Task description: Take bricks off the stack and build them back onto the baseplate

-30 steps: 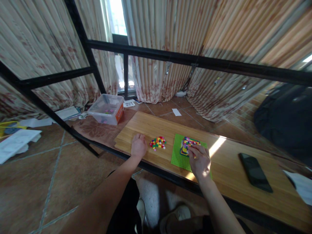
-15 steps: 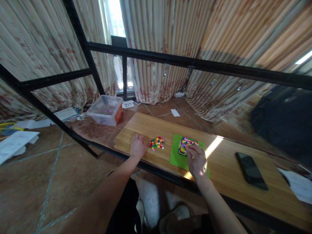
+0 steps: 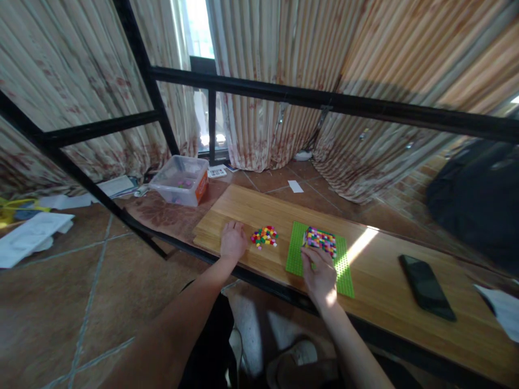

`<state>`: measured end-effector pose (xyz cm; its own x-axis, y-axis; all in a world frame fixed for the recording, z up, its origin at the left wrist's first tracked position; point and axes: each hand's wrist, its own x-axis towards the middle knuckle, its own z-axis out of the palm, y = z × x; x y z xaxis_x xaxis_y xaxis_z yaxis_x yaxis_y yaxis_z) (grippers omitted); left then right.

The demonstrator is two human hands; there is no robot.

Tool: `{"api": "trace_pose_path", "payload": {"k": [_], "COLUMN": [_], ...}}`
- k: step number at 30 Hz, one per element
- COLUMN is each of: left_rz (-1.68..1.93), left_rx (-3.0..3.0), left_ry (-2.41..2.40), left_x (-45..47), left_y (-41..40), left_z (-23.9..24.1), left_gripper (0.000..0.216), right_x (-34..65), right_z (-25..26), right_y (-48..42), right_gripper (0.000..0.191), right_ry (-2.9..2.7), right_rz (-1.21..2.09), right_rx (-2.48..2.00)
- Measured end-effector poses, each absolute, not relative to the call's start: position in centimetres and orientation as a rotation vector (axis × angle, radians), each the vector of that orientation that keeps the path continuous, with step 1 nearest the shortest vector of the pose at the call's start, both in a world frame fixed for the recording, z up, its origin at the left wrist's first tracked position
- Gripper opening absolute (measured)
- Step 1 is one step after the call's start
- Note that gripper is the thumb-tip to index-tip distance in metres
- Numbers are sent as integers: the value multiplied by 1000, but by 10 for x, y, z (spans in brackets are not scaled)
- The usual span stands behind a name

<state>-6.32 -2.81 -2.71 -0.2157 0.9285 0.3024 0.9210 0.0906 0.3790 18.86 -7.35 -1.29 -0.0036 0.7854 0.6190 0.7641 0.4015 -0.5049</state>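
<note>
My left hand [image 3: 233,240] rests on the wooden board [image 3: 247,202], its fingers lying on the wood just left of a loose pile of small coloured bricks [image 3: 265,236]. It holds nothing that I can see. On the green baseplate [image 3: 295,254] stands a low block built of many coloured bricks [image 3: 322,239]. My right hand [image 3: 320,274] is at the block's near left corner, thumb and forefinger pinched together. Whatever may be between those fingertips is too small to make out. The hand hides the front of the block and part of the plate.
A black phone [image 3: 427,287] lies on the board to the right. Past the board's left end, a clear plastic bin [image 3: 180,181] with a few pieces sits on the floor. A black metal rail [image 3: 259,88] crosses above, with curtains [image 3: 259,32] behind.
My right hand has shifted left and toward me, from over the block to its near left corner, uncovering more of its top. My left hand stays beside the pile. The view has turned slightly.
</note>
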Motion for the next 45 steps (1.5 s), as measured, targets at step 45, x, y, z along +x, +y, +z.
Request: {"api": "trace_pose_path", "payload": {"k": [45], "left_rz": [824], "left_rx": [1953], "left_ry": [2300], "left_x": [-64], "left_y": [-28], "left_z": [-29], "left_gripper": [20], "right_x": [204], "right_z": [-14], "right_y": [-53], "right_gripper": [25], "right_ry": [-1566], "right_rz": [-162], "right_rx": [-1501]}}
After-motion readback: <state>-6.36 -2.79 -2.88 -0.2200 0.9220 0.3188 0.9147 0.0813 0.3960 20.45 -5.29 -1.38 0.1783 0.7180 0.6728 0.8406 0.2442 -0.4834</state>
